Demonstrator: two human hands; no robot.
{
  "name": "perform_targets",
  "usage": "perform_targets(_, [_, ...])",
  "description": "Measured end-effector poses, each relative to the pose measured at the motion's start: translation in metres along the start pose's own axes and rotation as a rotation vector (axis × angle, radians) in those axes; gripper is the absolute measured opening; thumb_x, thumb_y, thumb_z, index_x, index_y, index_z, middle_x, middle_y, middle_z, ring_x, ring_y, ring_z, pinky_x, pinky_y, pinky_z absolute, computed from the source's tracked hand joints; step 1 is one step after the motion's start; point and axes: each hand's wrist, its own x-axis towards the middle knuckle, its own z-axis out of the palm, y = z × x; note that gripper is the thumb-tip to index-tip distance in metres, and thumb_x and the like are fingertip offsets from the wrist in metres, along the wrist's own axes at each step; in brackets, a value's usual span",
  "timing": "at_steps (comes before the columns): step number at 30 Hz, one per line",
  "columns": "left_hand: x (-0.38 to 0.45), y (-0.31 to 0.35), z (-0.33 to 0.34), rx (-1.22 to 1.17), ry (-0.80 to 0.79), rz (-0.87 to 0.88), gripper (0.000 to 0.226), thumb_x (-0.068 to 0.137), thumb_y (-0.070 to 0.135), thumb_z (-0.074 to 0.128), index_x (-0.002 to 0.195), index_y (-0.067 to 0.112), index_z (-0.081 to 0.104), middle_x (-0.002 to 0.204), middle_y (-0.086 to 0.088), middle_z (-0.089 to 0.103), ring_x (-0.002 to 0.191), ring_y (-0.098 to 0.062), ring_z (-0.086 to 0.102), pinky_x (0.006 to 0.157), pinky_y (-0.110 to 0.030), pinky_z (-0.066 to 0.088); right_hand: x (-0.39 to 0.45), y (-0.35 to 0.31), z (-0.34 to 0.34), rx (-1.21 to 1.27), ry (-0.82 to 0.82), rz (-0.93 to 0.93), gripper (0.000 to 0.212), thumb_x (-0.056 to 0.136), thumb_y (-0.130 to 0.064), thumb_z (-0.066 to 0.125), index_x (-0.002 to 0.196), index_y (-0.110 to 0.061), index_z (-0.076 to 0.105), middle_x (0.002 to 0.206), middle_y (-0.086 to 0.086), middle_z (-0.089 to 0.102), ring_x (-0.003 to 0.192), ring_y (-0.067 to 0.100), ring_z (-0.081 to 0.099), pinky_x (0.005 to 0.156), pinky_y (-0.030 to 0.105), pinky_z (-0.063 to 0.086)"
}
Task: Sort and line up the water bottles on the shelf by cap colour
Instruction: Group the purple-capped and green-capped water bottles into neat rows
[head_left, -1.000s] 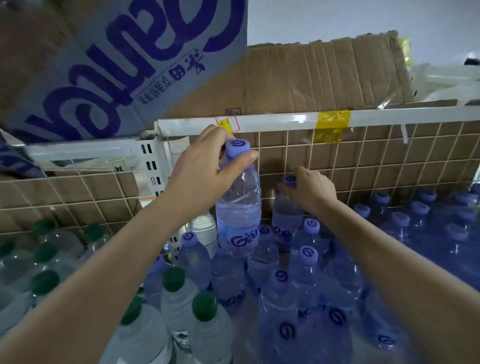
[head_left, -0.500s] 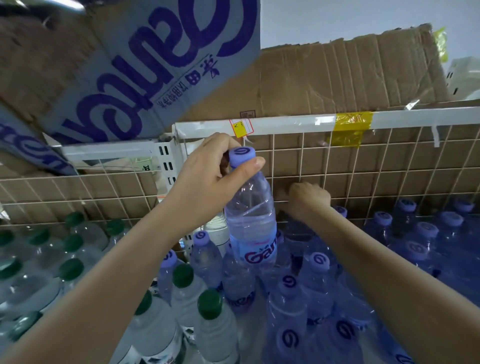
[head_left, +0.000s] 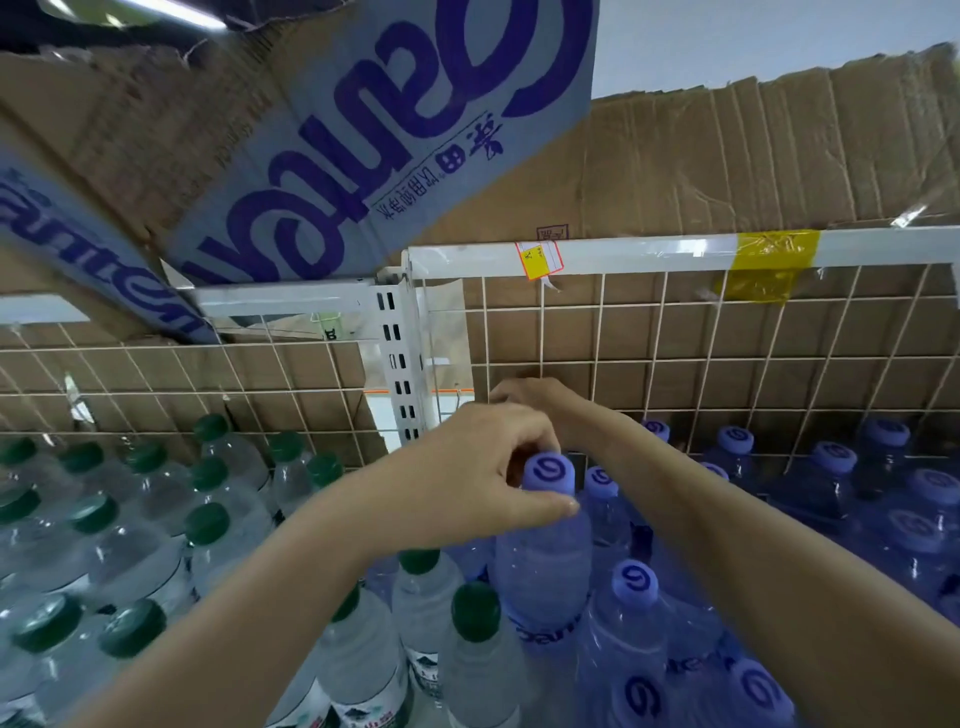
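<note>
My left hand (head_left: 467, 473) grips the neck of a purple-capped bottle (head_left: 545, 571), fingers curled under its cap, and the bottle stands upright among other purple-capped bottles (head_left: 831, 467) on the right side of the shelf. Green-capped clear bottles (head_left: 208, 519) fill the left side, and a few green-capped ones (head_left: 472, 613) stand in front, right beside the held bottle. My right hand (head_left: 540, 397) reaches to the back row by the wire grid. My left hand hides most of it, and what it touches is hidden.
A white wire grid (head_left: 675, 353) backed with cardboard closes the rear of the shelf. A white slotted post (head_left: 400, 364) divides the two sections. A blue-printed carton (head_left: 363, 156) hangs low overhead at the left. Bottles stand tightly packed.
My left hand has brought the purple-capped bottle down from above the rows to stand among the purple ones. My right hand stays at the back and is now behind the left hand.
</note>
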Motion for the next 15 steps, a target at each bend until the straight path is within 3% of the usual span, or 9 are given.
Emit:
perform_targets(2, [0.0,-0.004,0.009,0.074,-0.059,-0.025,0.022,0.081,0.039,0.069,0.088,0.021,0.059,0.084,0.007,0.058,0.074,-0.009,0.053,0.068,-0.029,0.048,0.0,0.001,0.003,-0.033,-0.025,-0.005,0.044,0.092,-0.027,0.06,0.134,-0.014,0.051,0.131,0.009,0.057,0.117,0.025,0.055,0.099,0.037,0.045])
perform_targets(4, [0.001,-0.009,0.02,0.132,-0.127,-0.056,0.022,0.081,0.037,0.066,0.088,0.019,0.057,0.086,0.006,0.056,0.076,-0.01,0.051,0.07,-0.031,0.048,-0.002,0.0,0.003,-0.096,-0.037,-0.054,0.056,0.088,-0.036,0.065,0.137,-0.017,0.047,0.132,0.006,0.057,0.117,0.023,0.055,0.098,0.036,0.045])
perform_targets(7, [0.003,-0.014,0.04,0.269,-0.256,-0.088,0.024,0.083,0.036,0.062,0.084,0.016,0.05,0.086,0.001,0.053,0.077,-0.016,0.049,0.069,-0.035,0.047,0.003,-0.001,0.008,-0.105,-0.041,-0.082,0.055,0.087,-0.038,0.066,0.135,-0.019,0.049,0.128,0.004,0.059,0.114,0.022,0.056,0.098,0.038,0.046])
perform_targets(10, [0.006,-0.018,0.056,0.368,-0.325,-0.101,0.023,0.084,0.03,0.062,0.083,0.01,0.051,0.082,-0.005,0.053,0.075,-0.023,0.053,0.06,-0.033,0.041,0.008,-0.003,0.012,-0.11,-0.022,-0.114,0.051,0.087,-0.035,0.066,0.133,-0.017,0.049,0.122,0.006,0.06,0.11,0.023,0.057,0.094,0.037,0.047])
perform_targets(12, [0.009,-0.018,0.061,0.36,-0.364,-0.112,0.02,0.084,0.025,0.062,0.088,0.006,0.055,0.084,-0.01,0.056,0.076,-0.028,0.056,0.056,-0.033,0.04,0.009,-0.006,0.014,-0.109,-0.017,-0.121,0.05,0.088,-0.034,0.065,0.132,-0.016,0.049,0.12,0.006,0.06,0.107,0.023,0.057,0.088,0.033,0.046])
perform_targets(15, [0.015,-0.016,0.061,0.316,-0.426,-0.166,0.018,0.084,0.02,0.063,0.088,0.006,0.053,0.077,-0.007,0.05,0.065,-0.023,0.049,0.049,-0.03,0.033,0.014,-0.005,0.022,-0.065,-0.007,-0.099,0.045,0.089,-0.033,0.065,0.126,-0.013,0.05,0.116,0.009,0.06,0.104,0.025,0.056,0.08,0.03,0.042])
